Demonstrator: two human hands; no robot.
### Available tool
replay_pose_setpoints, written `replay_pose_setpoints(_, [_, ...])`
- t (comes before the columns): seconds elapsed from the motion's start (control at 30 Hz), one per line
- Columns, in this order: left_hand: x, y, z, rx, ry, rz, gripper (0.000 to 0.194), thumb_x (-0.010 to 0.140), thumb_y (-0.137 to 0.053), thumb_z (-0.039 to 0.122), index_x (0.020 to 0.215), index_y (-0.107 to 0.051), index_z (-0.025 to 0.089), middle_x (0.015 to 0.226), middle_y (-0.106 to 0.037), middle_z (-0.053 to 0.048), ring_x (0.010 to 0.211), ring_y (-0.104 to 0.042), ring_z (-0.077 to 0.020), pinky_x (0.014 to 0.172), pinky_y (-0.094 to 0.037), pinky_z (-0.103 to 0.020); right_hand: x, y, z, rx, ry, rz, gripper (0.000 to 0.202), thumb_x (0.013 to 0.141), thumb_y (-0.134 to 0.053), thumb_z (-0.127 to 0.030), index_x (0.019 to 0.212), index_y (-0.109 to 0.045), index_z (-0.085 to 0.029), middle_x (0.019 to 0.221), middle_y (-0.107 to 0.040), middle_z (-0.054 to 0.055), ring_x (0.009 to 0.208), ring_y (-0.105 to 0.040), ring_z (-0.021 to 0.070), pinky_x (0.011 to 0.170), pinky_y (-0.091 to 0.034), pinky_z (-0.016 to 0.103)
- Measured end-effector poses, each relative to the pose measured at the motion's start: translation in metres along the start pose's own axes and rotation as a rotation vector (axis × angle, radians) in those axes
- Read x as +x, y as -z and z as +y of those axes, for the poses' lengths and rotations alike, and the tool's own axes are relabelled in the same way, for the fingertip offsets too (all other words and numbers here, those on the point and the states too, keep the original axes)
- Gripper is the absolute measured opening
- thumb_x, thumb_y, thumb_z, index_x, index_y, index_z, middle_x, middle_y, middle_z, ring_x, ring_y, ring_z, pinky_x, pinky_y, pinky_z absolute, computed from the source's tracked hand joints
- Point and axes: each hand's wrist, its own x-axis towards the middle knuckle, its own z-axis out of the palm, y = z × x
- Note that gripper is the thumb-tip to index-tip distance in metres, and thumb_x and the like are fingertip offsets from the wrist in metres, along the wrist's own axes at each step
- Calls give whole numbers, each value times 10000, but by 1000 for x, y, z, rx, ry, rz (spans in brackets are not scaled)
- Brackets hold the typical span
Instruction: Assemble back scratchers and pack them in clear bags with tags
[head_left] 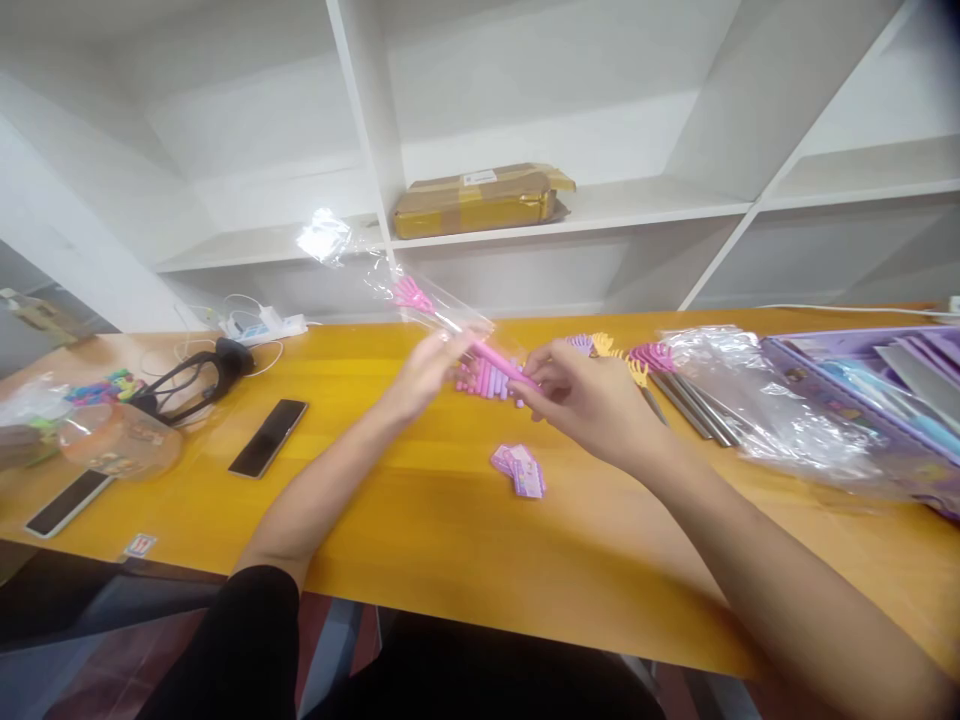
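Note:
A pink back scratcher (495, 358) with a hand-shaped head slants up to the left, its head and shaft inside a clear plastic sleeve (375, 262). My right hand (581, 392) is closed around the lower end of its pink handle. With closed fingers, my left hand (435, 370) grips the sleeve around the scratcher's shaft. Behind and below the hands lie several pink and purple handles (493, 382) in a row, partly hidden. Small purple printed cards (525, 472) rest on the table nearer to me.
More back scratchers (686, 405), a pile of clear sleeves (795, 420) and a purple box (840, 350) lie to the right. Two phones (268, 438), an orange container (120, 440) and black glasses-like gear (202, 378) are left. A taped carton (480, 203) stands on the shelf.

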Motion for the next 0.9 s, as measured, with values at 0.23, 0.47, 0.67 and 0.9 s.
replay_pose_setpoints(0.23, [10, 5, 1, -180, -57, 230, 425, 809, -946, 475, 961, -728, 144, 883, -662, -24, 780, -663, -122, 617, -566, -235, 2, 5, 1, 90, -9, -96, 379, 993, -721, -597, 1020, -614, -234, 884, -792, 45, 666, -730, 166, 628, -586, 309])
replay_pose_setpoints(0.47, [15, 13, 1, -212, -48, 254, 444, 756, -985, 449, 930, -737, 125, 858, -696, -19, 772, -678, -113, 656, -610, -246, 2, 27, -2, 210, -75, -233, 335, 997, -733, -536, 1153, -736, -239, 950, -814, 66, 854, -796, 226, 712, -639, 361])
replay_pose_setpoints(0.67, [11, 5, -4, -161, 20, 210, 478, 749, -982, 486, 908, -713, 123, 825, -686, -12, 768, -682, -114, 687, -619, -254, 2, 25, -4, 45, 84, -86, 235, 1025, -732, -488, 1030, -762, -255, 910, -798, 40, 745, -745, 192, 709, -605, 378])
replay_pose_setpoints(0.9, [5, -7, -9, -158, 63, 147, 518, 742, -983, 517, 913, -702, 118, 825, -715, -31, 742, -710, -125, 692, -623, -258, 3, 20, -5, -133, 292, 110, 197, 1034, -734, -438, 961, -797, -267, 917, -699, 43, 674, -604, 146, 663, -510, 352])
